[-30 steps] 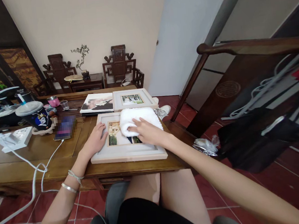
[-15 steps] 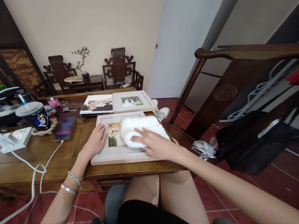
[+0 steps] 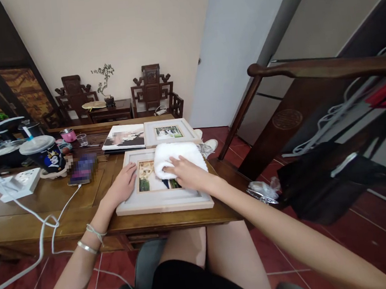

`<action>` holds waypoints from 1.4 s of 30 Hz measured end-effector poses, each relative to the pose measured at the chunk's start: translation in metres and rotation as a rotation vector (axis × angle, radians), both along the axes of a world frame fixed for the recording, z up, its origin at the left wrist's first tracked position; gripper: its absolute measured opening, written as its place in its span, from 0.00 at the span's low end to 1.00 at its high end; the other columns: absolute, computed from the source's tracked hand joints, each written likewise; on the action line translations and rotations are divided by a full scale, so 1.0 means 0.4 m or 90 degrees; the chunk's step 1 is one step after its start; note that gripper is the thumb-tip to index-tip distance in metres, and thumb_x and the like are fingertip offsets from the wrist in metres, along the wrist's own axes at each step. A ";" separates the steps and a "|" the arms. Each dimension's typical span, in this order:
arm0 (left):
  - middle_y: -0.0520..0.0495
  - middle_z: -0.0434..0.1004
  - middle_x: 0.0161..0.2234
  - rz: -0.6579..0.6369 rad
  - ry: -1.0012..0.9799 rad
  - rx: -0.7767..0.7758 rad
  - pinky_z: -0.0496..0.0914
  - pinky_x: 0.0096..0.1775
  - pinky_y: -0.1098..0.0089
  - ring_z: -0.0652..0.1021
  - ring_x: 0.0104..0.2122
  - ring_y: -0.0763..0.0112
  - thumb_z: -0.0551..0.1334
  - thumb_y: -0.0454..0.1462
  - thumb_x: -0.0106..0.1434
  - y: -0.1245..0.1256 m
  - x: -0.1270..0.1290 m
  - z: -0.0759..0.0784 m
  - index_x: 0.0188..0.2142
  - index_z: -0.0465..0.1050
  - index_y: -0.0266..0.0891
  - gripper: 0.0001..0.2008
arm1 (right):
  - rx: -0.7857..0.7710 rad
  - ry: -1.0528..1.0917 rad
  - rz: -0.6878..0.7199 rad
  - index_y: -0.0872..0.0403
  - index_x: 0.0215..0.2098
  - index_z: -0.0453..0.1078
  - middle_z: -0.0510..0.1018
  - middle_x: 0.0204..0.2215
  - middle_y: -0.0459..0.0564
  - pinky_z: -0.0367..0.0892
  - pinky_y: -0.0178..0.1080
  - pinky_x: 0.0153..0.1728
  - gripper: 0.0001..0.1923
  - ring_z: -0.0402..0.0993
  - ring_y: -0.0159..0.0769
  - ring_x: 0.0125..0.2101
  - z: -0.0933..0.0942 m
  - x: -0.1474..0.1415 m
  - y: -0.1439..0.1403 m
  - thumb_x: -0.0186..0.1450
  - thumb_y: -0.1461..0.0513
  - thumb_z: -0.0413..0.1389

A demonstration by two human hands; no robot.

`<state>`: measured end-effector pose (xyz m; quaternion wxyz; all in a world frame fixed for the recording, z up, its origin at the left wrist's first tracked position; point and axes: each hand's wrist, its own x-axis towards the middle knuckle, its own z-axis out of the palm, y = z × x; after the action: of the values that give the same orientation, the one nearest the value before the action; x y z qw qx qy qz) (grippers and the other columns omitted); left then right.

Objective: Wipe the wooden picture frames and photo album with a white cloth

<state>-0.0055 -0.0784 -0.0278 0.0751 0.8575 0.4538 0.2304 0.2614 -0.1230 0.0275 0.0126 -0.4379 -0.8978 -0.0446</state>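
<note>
Right hand (image 3: 186,175) lay flat with fingers loosely spread on a folded white towel (image 3: 177,157), pressing it down onto the glass of a pale wooden picture frame (image 3: 164,201) that rested flat near the front edge of the tabletop (image 3: 40,202). Left hand (image 3: 124,185) rested open, palm down, on the frame's left border, gripping nothing. The towel looked soft, thick and light, likely to bunch or unroll unless held under a flat palm; the frame seemed stiff and its glazed front probably fragile and smooth, so it would be best taken by its wooden sides rather than the pane. Just behind it lay a second framed photo (image 3: 168,132), and beside that an unframed print (image 3: 125,137). Farther left on the tabletop sat a phone (image 3: 82,169) with a white cable (image 3: 54,219) running off the edge, a dark lidded drink cup (image 3: 44,153), and a white power strip (image 3: 18,183). Carved wooden chairs (image 3: 153,93) stood against the far wall, and a dark wooden stair rail (image 3: 309,65) rose at the right.
</note>
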 end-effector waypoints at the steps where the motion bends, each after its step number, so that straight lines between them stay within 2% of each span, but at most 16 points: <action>1: 0.33 0.64 0.64 0.003 -0.001 0.005 0.56 0.67 0.52 0.64 0.65 0.57 0.46 0.40 0.70 0.001 0.001 -0.002 0.60 0.66 0.28 0.25 | -0.025 0.001 0.007 0.61 0.60 0.67 0.72 0.53 0.67 0.58 0.50 0.55 0.29 0.65 0.53 0.57 0.011 0.001 -0.029 0.60 0.74 0.48; 5: 0.32 0.64 0.64 0.009 -0.008 0.012 0.57 0.66 0.52 0.64 0.65 0.56 0.46 0.40 0.70 0.002 0.002 -0.009 0.59 0.67 0.28 0.25 | -0.160 0.013 0.034 0.55 0.59 0.69 0.75 0.47 0.62 0.63 0.41 0.45 0.30 0.73 0.46 0.45 0.071 0.021 -0.141 0.60 0.74 0.48; 7: 0.32 0.65 0.63 0.006 -0.011 0.009 0.57 0.66 0.52 0.64 0.65 0.56 0.47 0.39 0.70 0.002 0.002 -0.009 0.59 0.67 0.29 0.24 | -0.216 0.035 0.030 0.51 0.58 0.70 0.76 0.44 0.57 0.63 0.37 0.43 0.30 0.73 0.44 0.43 0.099 0.040 -0.171 0.59 0.74 0.50; 9: 0.32 0.65 0.63 0.005 -0.015 0.007 0.57 0.66 0.52 0.64 0.65 0.56 0.47 0.40 0.70 0.002 0.002 -0.008 0.59 0.67 0.29 0.24 | -0.235 0.066 0.009 0.49 0.59 0.69 0.76 0.45 0.55 0.64 0.35 0.43 0.33 0.73 0.43 0.45 0.119 0.059 -0.170 0.58 0.74 0.51; 11: 0.31 0.65 0.63 0.006 -0.018 0.005 0.57 0.66 0.51 0.64 0.65 0.55 0.47 0.40 0.70 0.001 0.003 -0.006 0.59 0.67 0.28 0.25 | -0.193 0.086 -0.016 0.50 0.61 0.67 0.76 0.48 0.55 0.65 0.36 0.44 0.35 0.72 0.43 0.47 0.127 0.071 -0.139 0.57 0.76 0.50; 13: 0.30 0.65 0.63 0.007 -0.019 0.004 0.57 0.66 0.51 0.64 0.65 0.55 0.47 0.41 0.70 -0.001 0.003 -0.004 0.59 0.67 0.27 0.25 | -0.086 0.085 -0.033 0.52 0.62 0.66 0.74 0.53 0.58 0.65 0.40 0.47 0.37 0.71 0.46 0.50 0.124 0.071 -0.085 0.56 0.78 0.48; 15: 0.30 0.65 0.63 0.007 -0.021 0.002 0.57 0.66 0.51 0.64 0.65 0.54 0.47 0.41 0.70 -0.002 0.003 -0.001 0.59 0.67 0.27 0.25 | 0.040 0.068 -0.037 0.54 0.61 0.67 0.69 0.59 0.60 0.62 0.45 0.53 0.36 0.67 0.50 0.56 0.108 0.061 -0.021 0.57 0.80 0.47; 17: 0.30 0.65 0.63 0.009 -0.022 -0.001 0.57 0.66 0.51 0.64 0.65 0.55 0.47 0.41 0.70 -0.003 0.003 0.001 0.59 0.67 0.27 0.25 | 0.114 0.036 -0.028 0.56 0.60 0.68 0.64 0.64 0.62 0.57 0.50 0.58 0.34 0.59 0.53 0.62 0.083 0.045 0.038 0.58 0.80 0.47; 20: 0.31 0.65 0.63 0.012 -0.019 -0.004 0.57 0.66 0.51 0.64 0.65 0.55 0.48 0.41 0.70 -0.004 0.002 0.003 0.59 0.67 0.28 0.24 | 0.091 -0.027 -0.018 0.58 0.59 0.69 0.66 0.62 0.63 0.57 0.50 0.58 0.32 0.59 0.53 0.62 0.040 0.020 0.089 0.58 0.80 0.49; 22: 0.32 0.65 0.63 0.010 -0.015 -0.003 0.57 0.66 0.51 0.64 0.65 0.56 0.48 0.40 0.70 -0.004 0.003 0.003 0.59 0.67 0.29 0.24 | 0.052 -0.058 -0.019 0.58 0.59 0.69 0.68 0.60 0.64 0.60 0.49 0.55 0.32 0.63 0.53 0.59 0.020 0.007 0.088 0.59 0.79 0.50; 26: 0.31 0.65 0.63 0.011 -0.017 -0.002 0.57 0.66 0.52 0.64 0.65 0.55 0.48 0.41 0.70 -0.004 0.005 0.001 0.59 0.67 0.28 0.24 | -0.012 -0.076 -0.013 0.58 0.59 0.69 0.73 0.54 0.65 0.63 0.44 0.48 0.33 0.70 0.50 0.52 0.029 -0.004 0.009 0.58 0.79 0.49; 30: 0.33 0.65 0.63 0.016 -0.026 0.002 0.57 0.66 0.51 0.64 0.65 0.55 0.48 0.40 0.69 -0.004 0.006 -0.002 0.59 0.67 0.30 0.24 | -0.128 -0.059 0.012 0.55 0.56 0.72 0.79 0.41 0.60 0.62 0.37 0.37 0.30 0.76 0.44 0.41 0.097 0.000 -0.113 0.59 0.77 0.47; 34: 0.34 0.65 0.63 0.012 -0.020 0.005 0.57 0.66 0.51 0.65 0.65 0.56 0.48 0.40 0.69 -0.005 0.006 -0.002 0.58 0.68 0.31 0.24 | -0.192 -0.041 0.037 0.54 0.55 0.72 0.79 0.38 0.58 0.62 0.37 0.37 0.30 0.76 0.44 0.40 0.140 -0.001 -0.192 0.58 0.76 0.47; 36: 0.32 0.65 0.63 0.013 -0.017 0.004 0.57 0.66 0.52 0.64 0.65 0.55 0.48 0.40 0.69 -0.005 0.006 -0.001 0.58 0.67 0.29 0.24 | -0.182 -0.025 0.016 0.53 0.57 0.71 0.78 0.42 0.59 0.64 0.38 0.38 0.31 0.76 0.45 0.41 0.126 -0.005 -0.197 0.58 0.76 0.47; 38: 0.32 0.65 0.63 0.013 -0.019 0.003 0.57 0.66 0.52 0.64 0.65 0.55 0.48 0.40 0.69 -0.006 0.006 -0.001 0.58 0.68 0.29 0.24 | -0.140 -0.005 -0.006 0.54 0.59 0.68 0.75 0.48 0.62 0.65 0.41 0.42 0.33 0.74 0.47 0.45 0.091 -0.007 -0.173 0.58 0.76 0.47; 42: 0.33 0.65 0.63 0.009 -0.021 0.004 0.57 0.66 0.51 0.64 0.65 0.55 0.48 0.41 0.70 -0.006 0.005 -0.001 0.58 0.67 0.31 0.24 | -0.020 0.035 -0.049 0.59 0.63 0.64 0.71 0.54 0.65 0.56 0.51 0.58 0.36 0.64 0.51 0.58 0.020 -0.002 -0.062 0.57 0.78 0.47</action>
<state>-0.0034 -0.0806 -0.0283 0.0779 0.8506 0.4579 0.2463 0.2607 -0.1478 0.0355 0.0285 -0.4731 -0.8804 -0.0193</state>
